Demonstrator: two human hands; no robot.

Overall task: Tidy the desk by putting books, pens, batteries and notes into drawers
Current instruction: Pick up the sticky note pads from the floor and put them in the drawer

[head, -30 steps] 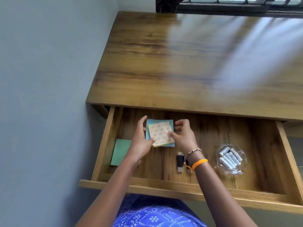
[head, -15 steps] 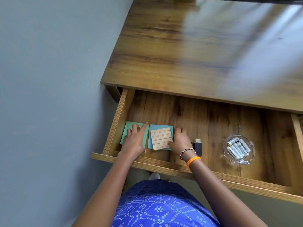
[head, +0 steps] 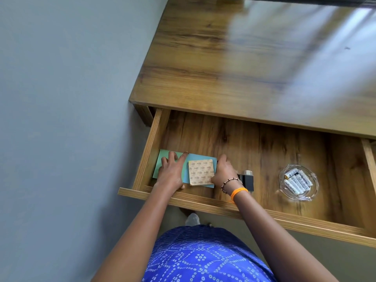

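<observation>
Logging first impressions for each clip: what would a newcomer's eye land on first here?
Both hands in the open drawer: the left hand rests flat on a green note pad, and the right hand touches a tan pad lying on a blue one. Farther right stands a glass dish of batteries.

Plain grey-blue wall (head: 67,119) fills left side, flush against wooden desk. Tabletop (head: 234,64) brown woodgrain, glossy, broad pale streaks of daylight reflected across right half. Dark strip at top edge beyond tabletop, too little visible to identify. Drawer (head: 203,204) pulled out under tabletop, same wood, light plywood-edged sides. Greyish floor (head: 329,259) below drawer front.
</observation>
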